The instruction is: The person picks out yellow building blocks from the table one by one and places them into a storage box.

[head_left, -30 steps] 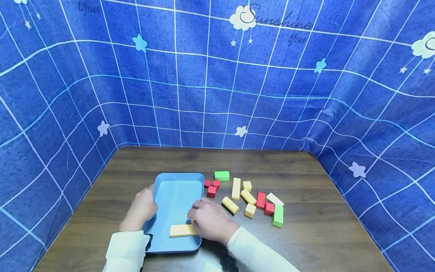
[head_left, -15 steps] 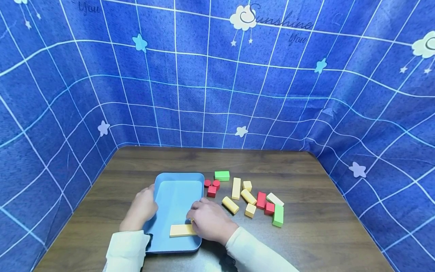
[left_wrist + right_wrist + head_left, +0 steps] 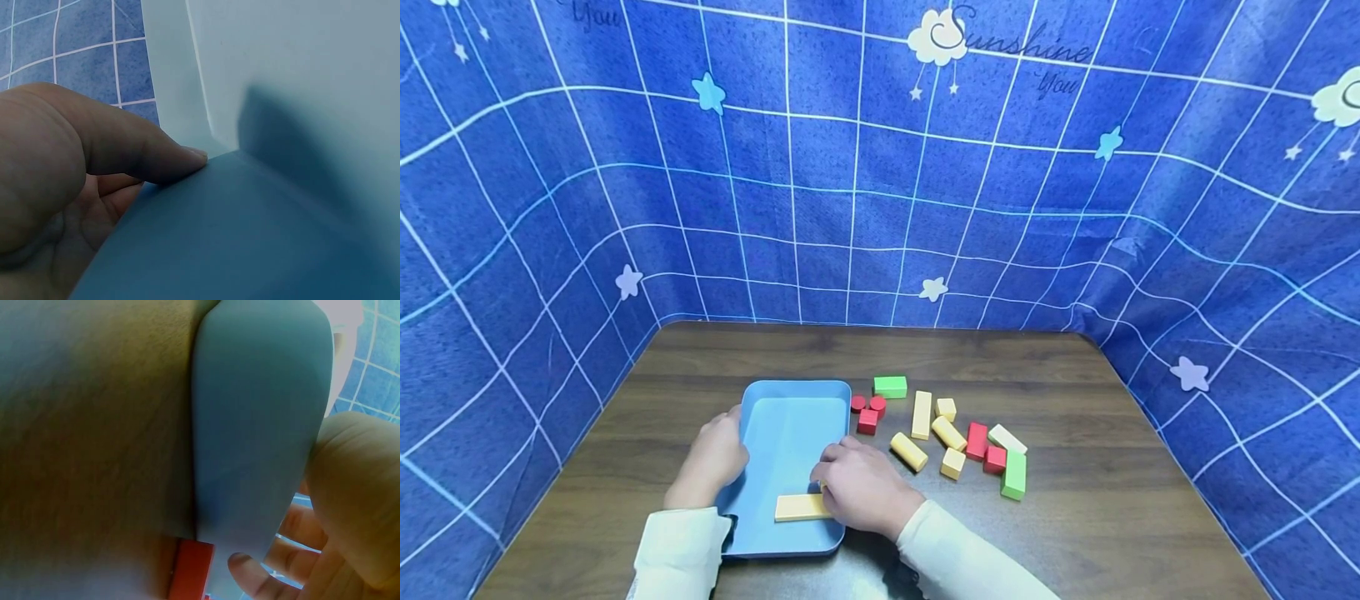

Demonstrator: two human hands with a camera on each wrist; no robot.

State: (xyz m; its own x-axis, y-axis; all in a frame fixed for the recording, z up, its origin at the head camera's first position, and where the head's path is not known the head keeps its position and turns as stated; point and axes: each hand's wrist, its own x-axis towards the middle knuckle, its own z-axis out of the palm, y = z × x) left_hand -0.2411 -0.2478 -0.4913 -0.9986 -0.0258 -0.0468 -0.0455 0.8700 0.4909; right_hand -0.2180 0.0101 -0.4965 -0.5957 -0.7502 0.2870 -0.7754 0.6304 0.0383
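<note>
My left hand (image 3: 709,460) grips the left rim of a blue tray (image 3: 793,417), its thumb on the inner wall (image 3: 206,206) in the left wrist view. Over the tray's right rim reaches my right hand (image 3: 868,487), fingers curled down inside. A sliver of a small yellow block (image 3: 823,484) shows at those fingertips; most of it is hidden. Just below lies a long pale yellow block (image 3: 801,507), flat in the tray, its right end covered by the hand. In the right wrist view the tray's outer wall (image 3: 259,425) hides what the fingers (image 3: 250,575) hold.
Right of the tray, loose blocks lie on the wooden table (image 3: 1112,517): a green block (image 3: 890,387), a red cube (image 3: 867,422), a yellow cylinder (image 3: 908,452), a yellow cube (image 3: 952,463), a taller green block (image 3: 1013,476) and several others. A blue curtain (image 3: 880,208) encloses the back and sides.
My right fingertips have shifted very slightly left within the tray. The left hand, the tray and the loose blocks stay as they were.
</note>
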